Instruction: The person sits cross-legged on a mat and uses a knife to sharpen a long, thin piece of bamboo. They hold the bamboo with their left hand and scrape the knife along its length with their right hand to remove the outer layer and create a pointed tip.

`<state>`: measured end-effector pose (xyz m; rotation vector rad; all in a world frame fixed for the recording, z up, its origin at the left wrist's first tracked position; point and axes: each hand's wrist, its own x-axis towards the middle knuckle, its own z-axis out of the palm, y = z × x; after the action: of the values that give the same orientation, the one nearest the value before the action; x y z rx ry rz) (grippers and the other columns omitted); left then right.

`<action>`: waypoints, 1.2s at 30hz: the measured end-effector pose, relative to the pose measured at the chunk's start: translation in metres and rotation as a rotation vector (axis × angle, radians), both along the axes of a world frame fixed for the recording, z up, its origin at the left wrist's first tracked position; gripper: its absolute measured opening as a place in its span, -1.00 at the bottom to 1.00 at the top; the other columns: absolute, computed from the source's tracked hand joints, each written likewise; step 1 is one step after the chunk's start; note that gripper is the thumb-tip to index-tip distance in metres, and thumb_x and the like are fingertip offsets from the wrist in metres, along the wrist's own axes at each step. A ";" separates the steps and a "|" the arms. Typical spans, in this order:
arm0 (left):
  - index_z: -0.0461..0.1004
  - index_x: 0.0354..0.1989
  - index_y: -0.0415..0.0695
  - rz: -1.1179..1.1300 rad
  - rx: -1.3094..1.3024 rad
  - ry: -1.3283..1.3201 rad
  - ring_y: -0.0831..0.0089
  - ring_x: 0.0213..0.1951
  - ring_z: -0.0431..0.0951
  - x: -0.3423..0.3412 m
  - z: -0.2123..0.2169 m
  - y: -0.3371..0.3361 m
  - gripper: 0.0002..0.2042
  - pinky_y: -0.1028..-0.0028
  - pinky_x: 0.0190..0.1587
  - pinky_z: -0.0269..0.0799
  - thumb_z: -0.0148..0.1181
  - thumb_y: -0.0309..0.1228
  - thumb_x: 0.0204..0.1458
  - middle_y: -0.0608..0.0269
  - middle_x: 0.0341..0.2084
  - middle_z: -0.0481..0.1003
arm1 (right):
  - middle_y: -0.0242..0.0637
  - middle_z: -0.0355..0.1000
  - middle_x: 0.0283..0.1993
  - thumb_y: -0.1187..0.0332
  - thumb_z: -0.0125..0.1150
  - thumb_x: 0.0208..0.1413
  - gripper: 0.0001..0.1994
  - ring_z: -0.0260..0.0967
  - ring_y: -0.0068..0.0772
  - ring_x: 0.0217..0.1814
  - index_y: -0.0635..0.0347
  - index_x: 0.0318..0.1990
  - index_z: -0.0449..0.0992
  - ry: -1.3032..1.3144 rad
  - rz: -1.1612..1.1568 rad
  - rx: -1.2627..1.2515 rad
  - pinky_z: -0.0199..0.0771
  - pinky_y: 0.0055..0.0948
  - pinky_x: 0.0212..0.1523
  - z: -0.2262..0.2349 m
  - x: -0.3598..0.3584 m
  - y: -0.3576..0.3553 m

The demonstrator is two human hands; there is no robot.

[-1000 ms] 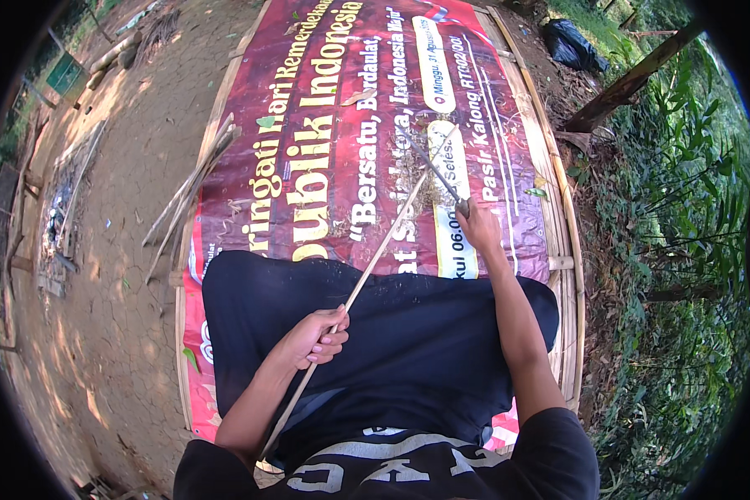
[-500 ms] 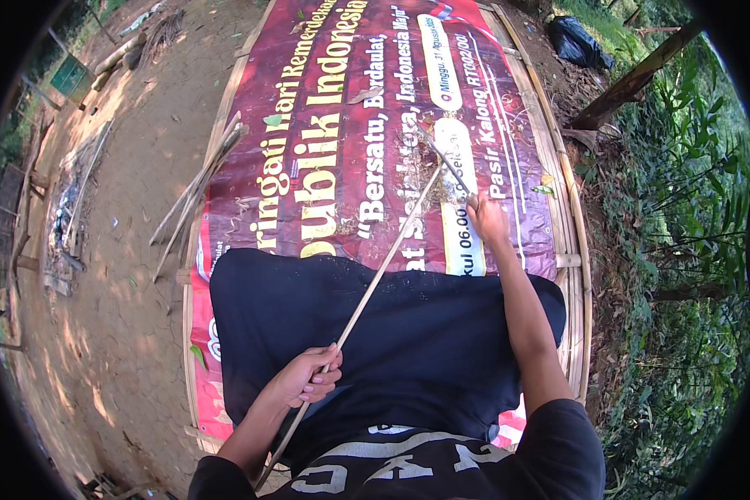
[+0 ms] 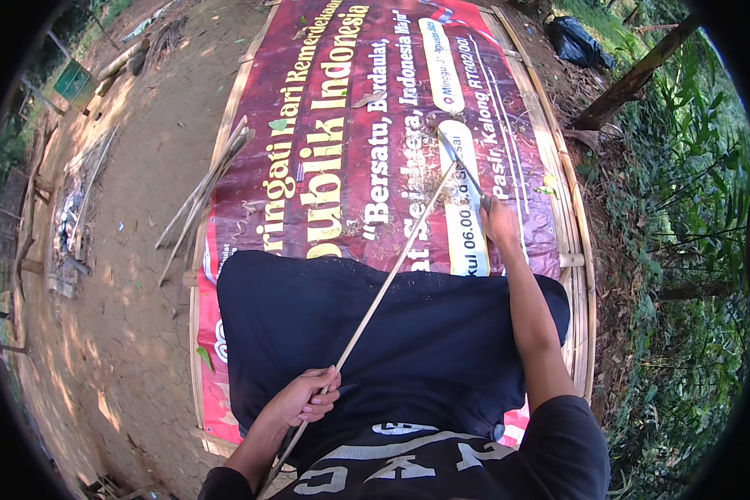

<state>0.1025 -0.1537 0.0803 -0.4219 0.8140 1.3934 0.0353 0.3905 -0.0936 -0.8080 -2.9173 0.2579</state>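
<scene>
fingers first: the left hand [image 3: 312,397] has its fingers curled shut around a thin pale stick [image 3: 381,292], thumb lying along the top, a firm wrap down near the person's body. and the right hand [image 3: 501,222], farther out and to the right, is clamped in a fist on the handle of a slim dark knife [image 3: 467,170], blade angled up and to the left. there's the contact: the blade crosses the stick close to its far end, right above the banner!

follow that stick back, a long straight diagonal, over the dark cloth [image 3: 375,321] spread in front of the person, through the left fist and on down beside the forearm. both short sleeves are dark, and the shirt carries pale lettering.

out around the blade, fine shavings [image 3: 425,179] litter the red and maroon banner [image 3: 333,212], which covers a platform edged with bamboo [image 3: 578,283]. on its left edge leans a loose bunch of sticks [image 3: 204,196]; a green leaf [image 3: 205,358] lies lower down that side.

wider still: cracked bare earth [image 3: 133,250] at left, a black plastic bag [image 3: 578,42] far up at right, a slanting wooden post [image 3: 637,75], and thick greenery [image 3: 700,217] down the right side.
</scene>
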 end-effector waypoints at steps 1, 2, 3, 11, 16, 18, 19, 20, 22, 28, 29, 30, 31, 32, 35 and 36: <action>0.23 -0.41 -0.06 0.023 -0.008 -0.010 0.75 -0.82 0.00 0.003 -0.001 -0.003 -0.64 0.67 -0.86 -0.11 -0.19 -0.11 0.41 0.52 -0.74 0.08 | 0.18 0.53 -0.37 0.15 0.17 0.19 -0.67 0.53 0.24 -0.26 0.25 -0.11 0.41 -0.046 0.063 -0.010 0.49 0.12 -0.25 0.010 -0.002 -0.011; 0.23 -0.41 -0.06 0.021 0.010 -0.018 0.75 -0.82 0.00 0.004 -0.003 -0.003 -0.64 0.66 -0.85 -0.11 -0.19 -0.11 0.41 0.52 -0.74 0.08 | 0.18 0.53 -0.36 0.16 0.18 0.18 -0.68 0.52 0.24 -0.25 0.25 -0.12 0.41 -0.105 0.109 -0.009 0.49 0.12 -0.25 0.019 0.004 -0.016; 0.23 -0.41 -0.06 0.020 0.028 -0.025 0.75 -0.82 0.01 0.005 -0.004 -0.004 -0.64 0.66 -0.85 -0.10 -0.20 -0.11 0.41 0.52 -0.73 0.07 | 0.16 0.53 -0.34 0.17 0.20 0.17 -0.69 0.52 0.25 -0.25 0.26 -0.14 0.42 -0.087 0.116 -0.016 0.49 0.12 -0.24 0.021 0.002 -0.018; 0.25 -0.36 -0.09 -0.026 -0.082 0.240 0.73 -0.79 0.08 -0.002 0.002 0.015 -0.60 0.67 -0.81 0.00 -0.20 -0.03 0.39 0.47 -0.71 0.14 | 0.24 0.51 -0.39 0.02 0.15 0.19 -0.57 0.48 0.33 -0.28 0.32 -0.20 0.49 0.240 -0.039 -0.186 0.42 0.14 -0.26 0.038 0.010 -0.033; 0.27 -0.33 -0.11 -0.073 -0.185 0.591 0.69 -0.76 0.13 -0.023 0.000 0.050 -0.59 0.62 -0.76 0.08 -0.23 -0.02 0.40 0.45 -0.69 0.18 | 0.24 0.49 -0.43 -0.03 0.21 0.17 -0.55 0.47 0.36 -0.30 0.29 -0.22 0.50 0.285 -0.110 -0.249 0.41 0.11 -0.30 0.057 0.014 -0.064; 0.28 -0.31 -0.16 -0.067 -0.191 0.725 0.69 -0.75 0.16 -0.041 -0.003 0.069 -0.59 0.61 -0.75 0.12 -0.17 -0.04 0.39 0.43 -0.69 0.20 | 0.24 0.49 -0.42 -0.02 0.22 0.17 -0.55 0.47 0.37 -0.28 0.29 -0.18 0.51 0.285 -0.161 -0.244 0.42 0.12 -0.28 0.064 0.015 -0.072; 0.29 -0.31 -0.16 -0.059 -0.187 0.744 0.69 -0.75 0.16 -0.050 -0.001 0.080 -0.60 0.62 -0.75 0.12 -0.15 -0.05 0.38 0.44 -0.68 0.20 | 0.25 0.50 -0.39 -0.04 0.21 0.17 -0.54 0.47 0.37 -0.24 0.28 -0.16 0.51 0.294 -0.190 -0.262 0.42 0.14 -0.23 0.064 0.016 -0.072; 0.29 -0.30 -0.17 -0.048 -0.178 0.762 0.70 -0.74 0.16 -0.057 0.001 0.091 -0.60 0.62 -0.75 0.12 -0.13 -0.05 0.38 0.44 -0.67 0.20 | 0.25 0.51 -0.36 -0.05 0.20 0.17 -0.53 0.48 0.38 -0.20 0.26 -0.14 0.51 0.303 -0.218 -0.275 0.42 0.17 -0.18 0.062 0.017 -0.070; 0.30 -0.29 -0.18 -0.034 -0.159 0.803 0.71 -0.74 0.16 -0.070 0.004 0.117 -0.62 0.63 -0.75 0.11 -0.10 -0.07 0.37 0.45 -0.66 0.21 | 0.25 0.52 -0.33 -0.05 0.19 0.17 -0.53 0.48 0.38 -0.16 0.25 -0.13 0.52 0.319 -0.274 -0.272 0.43 0.18 -0.12 0.059 0.020 -0.060; 0.27 -0.26 -0.16 0.045 -0.015 0.729 0.75 -0.73 0.15 -0.085 -0.027 0.159 -0.69 0.65 -0.76 0.07 -0.01 -0.13 0.35 0.47 -0.65 0.20 | 0.26 0.54 -0.27 0.04 0.23 0.16 -0.53 0.52 0.30 -0.14 0.41 -0.15 0.56 0.371 -0.537 -0.116 0.48 0.11 -0.11 0.055 0.055 0.023; 0.27 -0.27 -0.15 0.050 0.014 0.703 0.76 -0.73 0.15 -0.085 -0.033 0.158 -0.69 0.65 -0.77 0.06 -0.01 -0.14 0.35 0.48 -0.65 0.20 | 0.26 0.54 -0.25 0.04 0.23 0.16 -0.53 0.52 0.28 -0.12 0.41 -0.15 0.56 0.357 -0.585 -0.120 0.48 0.10 -0.11 0.059 0.059 0.033; 0.27 -0.27 -0.14 0.055 0.043 0.678 0.76 -0.74 0.15 -0.084 -0.038 0.157 -0.69 0.65 -0.77 0.06 -0.01 -0.14 0.35 0.48 -0.66 0.19 | 0.26 0.54 -0.23 0.03 0.24 0.16 -0.53 0.53 0.27 -0.11 0.40 -0.14 0.56 0.344 -0.632 -0.125 0.49 0.09 -0.10 0.063 0.063 0.044; 0.26 -0.28 -0.12 0.053 0.068 0.642 0.77 -0.74 0.15 -0.084 -0.040 0.157 -0.71 0.67 -0.77 0.04 -0.01 -0.15 0.35 0.50 -0.66 0.17 | 0.26 0.54 -0.21 0.03 0.24 0.16 -0.52 0.53 0.26 -0.10 0.40 -0.14 0.57 0.329 -0.684 -0.129 0.49 0.08 -0.10 0.064 0.068 0.053; 0.26 -0.28 -0.11 0.054 0.092 0.613 0.76 -0.74 0.14 -0.084 -0.045 0.157 -0.72 0.67 -0.77 0.04 -0.01 -0.15 0.35 0.50 -0.66 0.17 | 0.25 0.54 -0.20 0.03 0.24 0.16 -0.53 0.53 0.25 -0.09 0.40 -0.14 0.57 0.303 -0.687 -0.130 0.50 0.07 -0.09 0.064 0.070 0.062; 0.27 -0.28 -0.10 0.054 0.126 0.549 0.76 -0.74 0.13 -0.088 -0.062 0.156 -0.73 0.68 -0.77 0.03 -0.01 -0.17 0.35 0.51 -0.66 0.16 | 0.22 0.55 -0.17 0.05 0.24 0.14 -0.54 0.53 0.22 -0.07 0.39 -0.14 0.58 0.239 -0.639 -0.128 0.51 0.05 -0.07 0.063 0.071 0.063; 0.27 -0.28 -0.10 0.049 0.120 0.543 0.76 -0.74 0.13 -0.089 -0.066 0.155 -0.74 0.68 -0.77 0.03 -0.01 -0.17 0.35 0.51 -0.66 0.16 | 0.21 0.55 -0.17 0.05 0.24 0.14 -0.55 0.53 0.22 -0.06 0.36 -0.14 0.59 0.207 -0.592 -0.143 0.50 0.05 -0.06 0.059 0.066 0.055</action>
<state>0.0138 0.0013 0.0143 0.0396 1.1539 1.6192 0.1015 0.4454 -0.0349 -1.5091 -2.3565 0.4580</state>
